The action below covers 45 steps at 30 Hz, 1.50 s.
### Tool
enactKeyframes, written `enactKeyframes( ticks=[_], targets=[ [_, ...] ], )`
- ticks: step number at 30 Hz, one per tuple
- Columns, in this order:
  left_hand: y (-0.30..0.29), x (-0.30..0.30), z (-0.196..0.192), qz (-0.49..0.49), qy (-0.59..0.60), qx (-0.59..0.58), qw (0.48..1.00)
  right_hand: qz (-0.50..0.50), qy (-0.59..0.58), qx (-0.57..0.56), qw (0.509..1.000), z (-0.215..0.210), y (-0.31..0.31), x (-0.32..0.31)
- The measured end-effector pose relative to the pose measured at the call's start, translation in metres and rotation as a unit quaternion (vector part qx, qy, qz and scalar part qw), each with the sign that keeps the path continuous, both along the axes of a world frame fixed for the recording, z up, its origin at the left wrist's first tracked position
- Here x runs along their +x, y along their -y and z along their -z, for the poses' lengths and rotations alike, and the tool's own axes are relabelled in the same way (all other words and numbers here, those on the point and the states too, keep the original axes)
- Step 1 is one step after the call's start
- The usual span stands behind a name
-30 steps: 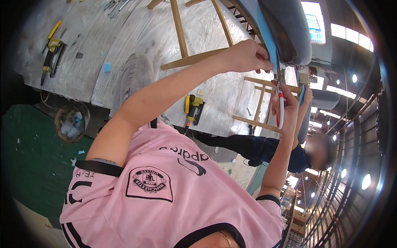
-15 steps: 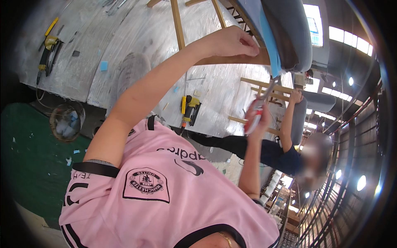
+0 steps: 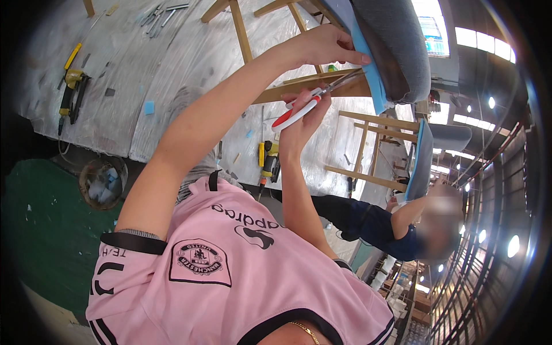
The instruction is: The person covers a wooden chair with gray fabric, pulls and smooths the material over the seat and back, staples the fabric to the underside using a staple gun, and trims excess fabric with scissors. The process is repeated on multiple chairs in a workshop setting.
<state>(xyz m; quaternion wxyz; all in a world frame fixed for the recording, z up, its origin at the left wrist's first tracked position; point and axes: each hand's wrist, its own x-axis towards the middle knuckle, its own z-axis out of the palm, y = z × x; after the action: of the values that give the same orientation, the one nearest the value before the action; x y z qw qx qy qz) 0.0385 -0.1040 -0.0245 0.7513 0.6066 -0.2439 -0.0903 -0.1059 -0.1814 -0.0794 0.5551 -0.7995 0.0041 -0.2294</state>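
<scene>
A grey upholstered chair [image 3: 397, 52] with wooden legs lies tipped over on the plastic-covered table. Along its edge runs a light blue foam strip [image 3: 375, 86]. My left hand [image 3: 333, 49] is closed at that strip, its fingertips pinching the foam's edge. Below it, my right hand [image 3: 307, 118] grips red-and-white scissors [image 3: 296, 112] by the handles. Their metal blades point right and reach the strip just under my left fingertips. Whether the blades are parted around the foam is hard to make out.
Yellow staple guns [image 3: 72, 86] lie on the table [image 3: 121, 103], one near my right forearm. Metal tools [image 3: 164, 17] lie at the far left. A scrap bin [image 3: 103, 181] stands beside the table. Right of me, a co-worker [image 3: 379, 224] is beside another chair [image 3: 422, 155].
My right hand has brought the scissors left and up to the foam strip. My left hand has shifted slightly up onto the foam's edge. The co-worker's arm has come down.
</scene>
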Motion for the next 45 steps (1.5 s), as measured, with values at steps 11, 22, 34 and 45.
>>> enactKeyframes(
  ticks=[11, 22, 34, 45],
  targets=[
    [0.007, 0.007, 0.005, -0.005, 0.017, 0.009, 1.000, -0.017, 0.074, 0.042, 0.996, 0.010, -0.001, 0.016],
    [0.016, -0.026, 0.000, 0.042, -0.032, -0.111, 0.992, -0.016, -0.025, 0.124, 0.992, 0.010, 0.017, -0.028],
    [0.024, -0.040, 0.001, -0.027, -0.013, -0.091, 0.995, -0.137, -0.090, -0.108, 0.980, -0.111, 0.128, -0.073],
    [0.013, -0.042, -0.005, -0.053, 0.029, -0.052, 0.997, -0.060, -0.280, -0.361, 0.888, -0.195, 0.137, -0.049]
  ],
)
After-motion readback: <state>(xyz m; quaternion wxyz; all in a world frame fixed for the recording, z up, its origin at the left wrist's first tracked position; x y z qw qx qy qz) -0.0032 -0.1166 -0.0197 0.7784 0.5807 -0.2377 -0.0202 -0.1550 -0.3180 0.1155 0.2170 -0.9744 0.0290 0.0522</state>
